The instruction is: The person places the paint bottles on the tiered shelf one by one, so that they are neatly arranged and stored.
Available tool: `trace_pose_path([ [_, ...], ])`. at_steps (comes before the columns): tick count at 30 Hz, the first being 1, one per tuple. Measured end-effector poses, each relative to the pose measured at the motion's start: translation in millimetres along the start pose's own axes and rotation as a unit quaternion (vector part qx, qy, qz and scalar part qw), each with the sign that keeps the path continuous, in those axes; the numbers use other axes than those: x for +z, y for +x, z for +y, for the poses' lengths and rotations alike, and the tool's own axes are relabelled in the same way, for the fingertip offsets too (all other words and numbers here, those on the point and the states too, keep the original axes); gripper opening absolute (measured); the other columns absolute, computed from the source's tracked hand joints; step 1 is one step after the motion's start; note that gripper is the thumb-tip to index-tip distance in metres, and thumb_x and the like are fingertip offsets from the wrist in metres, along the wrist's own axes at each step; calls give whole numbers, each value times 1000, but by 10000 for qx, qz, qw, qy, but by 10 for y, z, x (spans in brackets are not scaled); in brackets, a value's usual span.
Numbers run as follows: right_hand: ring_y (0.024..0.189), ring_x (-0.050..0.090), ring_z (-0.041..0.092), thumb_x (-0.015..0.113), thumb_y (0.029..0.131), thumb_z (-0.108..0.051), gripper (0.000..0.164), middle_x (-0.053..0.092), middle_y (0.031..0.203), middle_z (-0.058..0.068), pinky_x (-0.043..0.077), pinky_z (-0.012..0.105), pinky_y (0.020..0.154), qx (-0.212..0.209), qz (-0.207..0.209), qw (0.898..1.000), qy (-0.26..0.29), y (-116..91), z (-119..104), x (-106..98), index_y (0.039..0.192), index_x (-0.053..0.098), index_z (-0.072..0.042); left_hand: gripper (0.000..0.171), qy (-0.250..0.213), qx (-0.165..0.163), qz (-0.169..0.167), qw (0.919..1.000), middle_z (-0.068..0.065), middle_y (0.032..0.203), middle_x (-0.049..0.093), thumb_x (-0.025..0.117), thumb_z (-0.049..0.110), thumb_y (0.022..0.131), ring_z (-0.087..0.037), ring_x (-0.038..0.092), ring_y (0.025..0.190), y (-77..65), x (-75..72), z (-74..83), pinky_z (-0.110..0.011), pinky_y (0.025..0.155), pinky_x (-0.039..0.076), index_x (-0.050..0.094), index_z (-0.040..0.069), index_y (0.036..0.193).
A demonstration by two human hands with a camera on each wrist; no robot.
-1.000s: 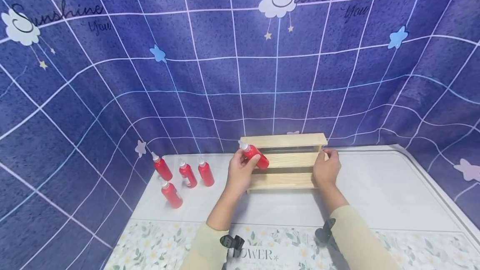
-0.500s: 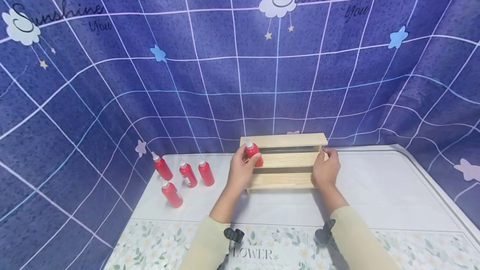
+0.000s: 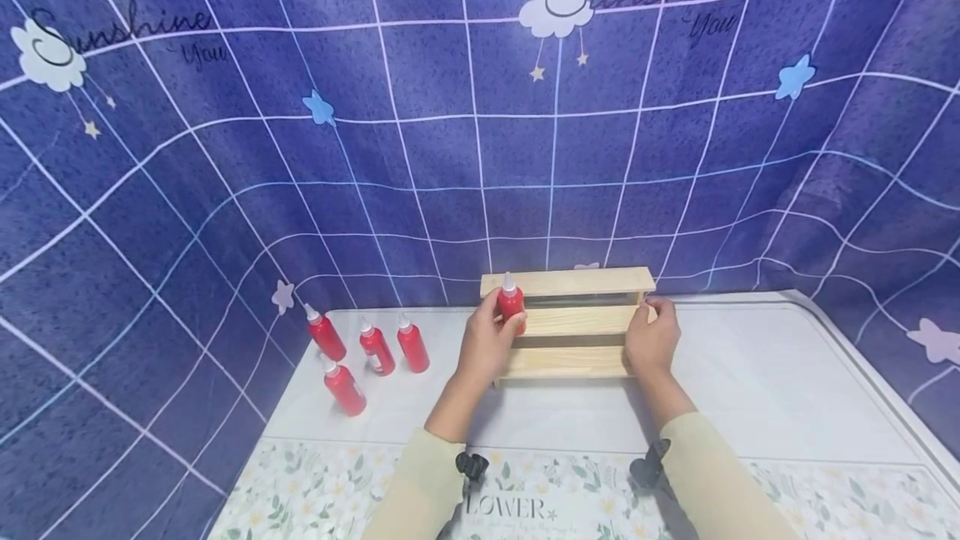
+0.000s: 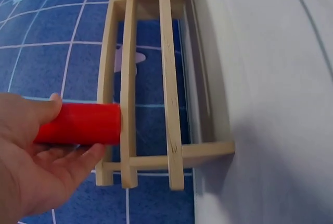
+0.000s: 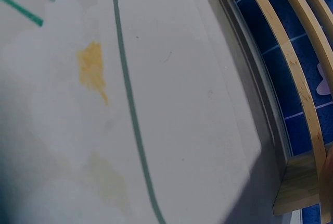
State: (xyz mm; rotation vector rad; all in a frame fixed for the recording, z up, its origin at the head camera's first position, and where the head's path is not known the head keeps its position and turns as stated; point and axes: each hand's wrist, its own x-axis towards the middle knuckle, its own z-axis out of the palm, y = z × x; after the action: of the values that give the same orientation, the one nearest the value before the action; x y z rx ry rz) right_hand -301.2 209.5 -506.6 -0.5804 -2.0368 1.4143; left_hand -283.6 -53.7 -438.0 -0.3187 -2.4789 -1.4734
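A red squeeze bottle (image 3: pixel 512 302) with a pale pointed nozzle stands upright in my left hand (image 3: pixel 481 346), gripped between thumb and fingers. In the left wrist view, the base of the bottle (image 4: pixel 86 124) is right at the middle board of a three-tier wooden shelf (image 3: pixel 581 321). The bottle is near the shelf's left end. My right hand (image 3: pixel 653 340) grips the right end of the shelf with curled fingers, around the middle tier. Only a sliver of that hand shows at the edge of the right wrist view, beside the wooden shelf (image 5: pixel 299 73).
Several more red bottles (image 3: pixel 412 347) stand in a loose group on the white table (image 3: pixel 757 382), left of the shelf. A floral mat (image 3: pixel 300 482) covers the table's front. Behind and at the sides hangs a blue checked curtain (image 3: pixel 420 148).
The bottle in my left hand has gone from tilted to upright, its nozzle swinging to the right and its base drawing in toward my hand. My right hand stays at the shelf's right end.
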Motion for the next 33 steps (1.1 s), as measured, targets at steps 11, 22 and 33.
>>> trace_pose_path([
  [11, 147, 50, 45, 47, 106, -16, 30, 61, 144, 29, 36, 54, 128, 33, 50, 10000, -9, 27, 39, -3, 126, 58, 3, 59, 488, 99, -292, 9983, -19, 139, 69, 75, 17, 99, -34, 72, 125, 87, 8, -36, -44, 105, 61, 50, 6, 151],
  [22, 149, 48, 45, 47, 106, -16, 30, 59, 147, 30, 36, 53, 128, 86, 53, 9999, 43, 31, 33, -29, 126, 58, 3, 61, 503, 266, -305, 9979, -19, 135, 71, 76, 13, 97, -32, 73, 121, 106, 46, -86, -45, 105, 60, 50, 6, 152],
  [33, 148, 49, 44, 46, 107, -18, 31, 60, 145, 29, 35, 53, 129, 54, -43, 10000, -6, 19, 19, 6, 127, 58, 2, 67, 568, 121, -300, 9979, -21, 141, 68, 75, 13, 97, -34, 70, 128, 134, 41, -121, -47, 110, 57, 45, 7, 157],
])
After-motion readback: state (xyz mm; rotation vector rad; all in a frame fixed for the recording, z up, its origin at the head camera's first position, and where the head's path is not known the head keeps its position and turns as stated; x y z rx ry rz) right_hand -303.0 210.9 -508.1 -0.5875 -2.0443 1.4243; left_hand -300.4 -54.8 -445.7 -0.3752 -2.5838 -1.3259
